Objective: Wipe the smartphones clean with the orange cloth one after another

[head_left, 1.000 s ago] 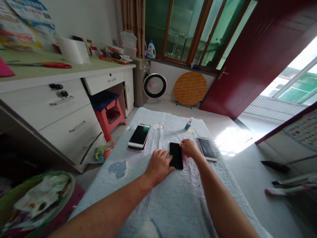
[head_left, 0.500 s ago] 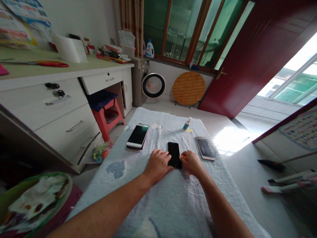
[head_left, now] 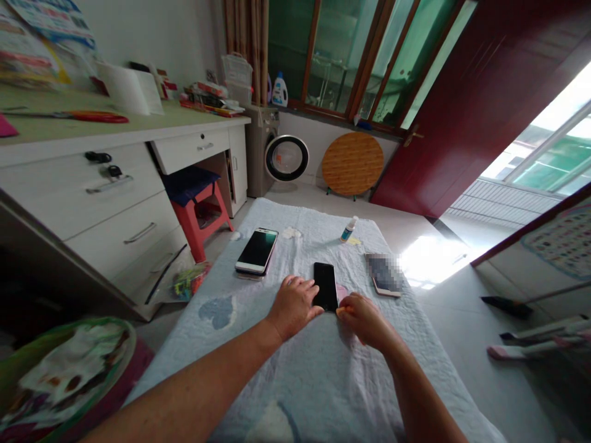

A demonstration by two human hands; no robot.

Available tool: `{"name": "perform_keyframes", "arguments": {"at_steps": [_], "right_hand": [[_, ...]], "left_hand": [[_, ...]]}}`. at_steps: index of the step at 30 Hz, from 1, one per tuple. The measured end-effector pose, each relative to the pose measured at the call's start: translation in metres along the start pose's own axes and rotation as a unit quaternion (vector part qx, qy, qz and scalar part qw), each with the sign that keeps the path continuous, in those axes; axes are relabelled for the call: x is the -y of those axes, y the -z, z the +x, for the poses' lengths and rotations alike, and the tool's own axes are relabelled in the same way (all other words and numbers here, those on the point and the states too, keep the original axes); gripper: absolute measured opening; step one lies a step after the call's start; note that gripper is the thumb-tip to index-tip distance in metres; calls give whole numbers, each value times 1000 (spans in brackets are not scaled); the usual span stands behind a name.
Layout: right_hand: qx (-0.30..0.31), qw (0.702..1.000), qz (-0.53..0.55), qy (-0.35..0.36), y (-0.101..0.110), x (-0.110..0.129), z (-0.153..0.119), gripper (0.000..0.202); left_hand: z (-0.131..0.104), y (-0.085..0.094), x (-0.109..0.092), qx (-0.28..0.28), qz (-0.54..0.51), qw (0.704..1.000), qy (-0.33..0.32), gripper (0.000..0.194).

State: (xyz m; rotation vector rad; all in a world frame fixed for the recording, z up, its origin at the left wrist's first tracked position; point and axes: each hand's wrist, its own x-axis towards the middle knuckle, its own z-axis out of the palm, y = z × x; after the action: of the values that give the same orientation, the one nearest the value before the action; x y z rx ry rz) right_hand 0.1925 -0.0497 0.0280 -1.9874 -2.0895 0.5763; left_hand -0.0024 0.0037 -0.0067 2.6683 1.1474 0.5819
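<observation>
A black phone point(head_left: 325, 284) lies face up on the pale blue cloth point(head_left: 295, 394) in front of me. My left hand point(head_left: 294, 303) rests at its left edge, fingers spread, fingertips on the phone and thumb by its lower end. At the phone's lower right corner, my right hand point(head_left: 362, 317) is closed on a small orange thing point(head_left: 340, 311), mostly hidden by the fingers. A white-framed phone point(head_left: 257, 251) lies on top of another at the left. To the right is a phone with a pale edge point(head_left: 384, 274), partly pixelated. A small white-capped bottle point(head_left: 349, 229) stands behind.
A red stool point(head_left: 203, 215) stands beside the white drawers point(head_left: 111, 209) at the left. At the lower left is a bin point(head_left: 133, 363) with crumpled paper in it. Beyond the cloth are an open washing machine point(head_left: 261, 154) and a round wooden board point(head_left: 353, 163).
My right hand has slid toward me along the phone's right edge, down to its lower corner, with the orange thing in it. My left hand has stayed nearly still.
</observation>
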Motion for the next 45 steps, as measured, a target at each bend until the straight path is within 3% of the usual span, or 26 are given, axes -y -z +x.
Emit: {"name": "perform_keyframes", "arguments": {"at_steps": [5,8,11,20,30,37,45], "right_hand": [[-8,996,57,66,4,0,-1,15],[-4,997,32,76,-2,0,1,12],[-16,997,8,76,-10,0,2,11],[-28,995,-29,91,-18,16,7,13],[-62,986,-60,145,-36,36,16,9],[-80,986,-82,123,-41,39,16,10],[-35,993,-89,65,-19,30,5,13]], "left_hand": [[2,-4,7,-14,-16,1000,0,34],[4,-9,14,-11,-23,1000,-2,25],[4,-12,18,-10,-27,1000,-8,27],[4,-8,16,9,-28,1000,-7,27],[4,-9,16,-13,-27,999,-11,24],[5,-7,16,-5,-30,999,-7,24],[5,-7,19,4,-26,1000,-4,26]]}}
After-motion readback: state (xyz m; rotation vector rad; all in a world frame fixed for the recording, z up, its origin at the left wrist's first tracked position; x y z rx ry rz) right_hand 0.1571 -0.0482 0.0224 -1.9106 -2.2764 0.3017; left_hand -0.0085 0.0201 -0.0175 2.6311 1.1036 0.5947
